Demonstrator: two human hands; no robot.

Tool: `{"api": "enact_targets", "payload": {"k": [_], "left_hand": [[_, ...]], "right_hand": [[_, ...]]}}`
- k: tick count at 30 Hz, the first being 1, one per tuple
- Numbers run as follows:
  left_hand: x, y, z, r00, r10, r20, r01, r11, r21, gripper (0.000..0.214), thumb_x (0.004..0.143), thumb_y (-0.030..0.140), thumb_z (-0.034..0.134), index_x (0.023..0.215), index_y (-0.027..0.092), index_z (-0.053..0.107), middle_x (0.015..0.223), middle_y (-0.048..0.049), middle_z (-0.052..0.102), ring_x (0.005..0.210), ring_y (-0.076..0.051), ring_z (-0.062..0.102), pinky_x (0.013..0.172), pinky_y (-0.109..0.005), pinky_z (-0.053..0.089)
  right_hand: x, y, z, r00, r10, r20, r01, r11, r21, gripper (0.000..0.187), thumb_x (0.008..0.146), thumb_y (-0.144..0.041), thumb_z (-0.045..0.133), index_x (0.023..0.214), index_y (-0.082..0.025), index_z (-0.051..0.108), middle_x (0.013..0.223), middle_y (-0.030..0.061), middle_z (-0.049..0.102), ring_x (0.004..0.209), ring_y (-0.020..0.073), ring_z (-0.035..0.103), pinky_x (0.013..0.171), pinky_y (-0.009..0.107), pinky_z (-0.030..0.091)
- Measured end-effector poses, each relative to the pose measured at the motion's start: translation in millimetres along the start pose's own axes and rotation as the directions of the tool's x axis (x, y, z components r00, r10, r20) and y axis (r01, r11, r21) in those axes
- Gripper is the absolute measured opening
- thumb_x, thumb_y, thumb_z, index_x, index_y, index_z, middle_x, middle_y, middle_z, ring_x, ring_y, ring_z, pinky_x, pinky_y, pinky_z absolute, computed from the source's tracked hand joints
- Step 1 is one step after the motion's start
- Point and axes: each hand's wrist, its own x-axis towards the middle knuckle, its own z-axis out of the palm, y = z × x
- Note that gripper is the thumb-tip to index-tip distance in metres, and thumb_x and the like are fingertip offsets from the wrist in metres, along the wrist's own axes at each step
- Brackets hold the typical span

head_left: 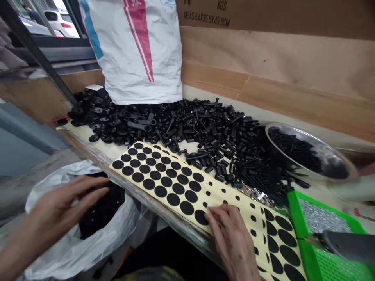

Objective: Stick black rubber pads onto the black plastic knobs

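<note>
A pale yellow sheet with rows of black round stickers lies along the table's front edge. My right hand rests on it, thumb and fingertips pinched together at the edge of one black round sticker, which still lies on the sheet. Just right of that sticker, the sheet shows bare backing with small dark dots. My left hand is slightly blurred above a white plastic bag of black parts. Its fingers are stretched out and I see nothing in them.
Loose black plastic parts cover the table behind the sheet. A white sack stands behind them. At the right are a metal bowl of black pieces, a green basket of small clear pieces, and a grey power screwdriver.
</note>
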Motion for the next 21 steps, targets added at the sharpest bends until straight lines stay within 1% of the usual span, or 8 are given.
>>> {"api": "enact_targets", "payload": {"k": [1, 3, 5, 8, 10, 12, 17, 21], "left_hand": [[4, 18, 15.0, 0.999, 0.041, 0.035, -0.041, 0.999, 0.014, 0.025, 0.089, 0.030, 0.057, 0.113, 0.030, 0.063, 0.108, 0.0045, 0.066, 0.092, -0.015, 0.059, 0.078, -0.019, 0.045], [14, 58, 53.8, 0.968, 0.225, 0.112, -0.224, 0.974, -0.019, 0.022, 0.091, 0.023, 0.054, 0.111, 0.028, 0.062, 0.109, 0.0000, 0.063, 0.100, -0.018, 0.055, 0.089, -0.028, 0.043], [21, 93, 92.7, 0.890, 0.355, 0.288, -0.352, 0.934, -0.062, 0.022, 0.091, 0.022, 0.054, 0.111, 0.027, 0.061, 0.113, -0.0033, 0.061, 0.105, -0.022, 0.052, 0.091, -0.035, 0.042], [24, 118, 129.8, 0.786, 0.467, 0.405, -0.491, 0.870, -0.051, 0.027, 0.090, 0.030, 0.057, 0.117, 0.023, 0.057, 0.113, -0.0069, 0.059, 0.104, -0.027, 0.050, 0.088, -0.045, 0.041], [24, 119, 137.7, 0.761, 0.490, 0.425, -0.540, 0.842, -0.005, 0.032, 0.091, 0.033, 0.054, 0.121, 0.021, 0.054, 0.116, -0.0085, 0.058, 0.104, -0.029, 0.050, 0.087, -0.047, 0.039], [24, 116, 136.7, 0.750, 0.499, 0.434, -0.565, 0.824, 0.030, 0.034, 0.093, 0.032, 0.051, 0.124, 0.020, 0.051, 0.120, -0.0088, 0.057, 0.105, -0.028, 0.050, 0.088, -0.048, 0.038], [24, 117, 130.8, 0.744, 0.510, 0.432, -0.593, 0.802, 0.075, 0.036, 0.095, 0.032, 0.048, 0.128, 0.019, 0.049, 0.122, -0.0087, 0.056, 0.104, -0.027, 0.052, 0.088, -0.047, 0.037], [21, 117, 134.6, 0.752, 0.524, 0.399, -0.601, 0.794, 0.089, 0.034, 0.094, 0.035, 0.049, 0.125, 0.019, 0.051, 0.121, -0.0087, 0.058, 0.105, -0.028, 0.052, 0.089, -0.048, 0.036]], "right_hand": [[-5, 0, 2, 1.000, -0.017, -0.009, 0.017, 0.999, -0.027, 0.019, 0.095, -0.036, 0.048, 0.103, -0.024, 0.061, 0.101, 0.0057, 0.055, 0.089, 0.0190, 0.059, 0.080, 0.033, 0.049], [-14, 1, 6, 0.998, -0.051, -0.044, 0.047, 0.995, -0.091, 0.018, 0.094, -0.036, 0.049, 0.103, -0.024, 0.061, 0.100, 0.0065, 0.056, 0.089, 0.0204, 0.058, 0.080, 0.035, 0.049], [-18, 1, 8, 0.994, -0.077, -0.075, 0.065, 0.987, -0.149, 0.016, 0.094, -0.033, 0.050, 0.098, -0.024, 0.061, 0.095, 0.0059, 0.057, 0.084, 0.0203, 0.057, 0.076, 0.036, 0.047], [-19, -4, 9, 0.994, -0.059, -0.092, 0.045, 0.988, -0.148, 0.011, 0.094, -0.029, 0.050, 0.091, -0.024, 0.060, 0.089, 0.0040, 0.058, 0.080, 0.0195, 0.056, 0.071, 0.035, 0.045], [-17, -7, 8, 0.997, -0.029, -0.070, 0.021, 0.994, -0.107, 0.010, 0.093, -0.027, 0.052, 0.086, -0.024, 0.058, 0.086, 0.0027, 0.057, 0.078, 0.0190, 0.056, 0.070, 0.034, 0.044], [-16, -8, 8, 0.998, -0.029, -0.053, 0.025, 0.997, -0.073, 0.010, 0.091, -0.025, 0.053, 0.082, -0.024, 0.056, 0.085, 0.0020, 0.056, 0.078, 0.0184, 0.056, 0.070, 0.033, 0.044], [-19, -5, 10, 0.975, -0.027, -0.219, 0.008, 0.996, -0.089, 0.012, 0.092, -0.029, 0.051, 0.099, -0.022, 0.058, 0.100, 0.0061, 0.052, 0.090, 0.0184, 0.057, 0.076, 0.031, 0.047], [-22, -6, 14, 0.989, -0.036, -0.142, 0.026, 0.997, -0.075, 0.009, 0.090, -0.025, 0.053, 0.085, -0.023, 0.060, 0.094, 0.0049, 0.055, 0.087, 0.0189, 0.058, 0.075, 0.033, 0.047]]}}
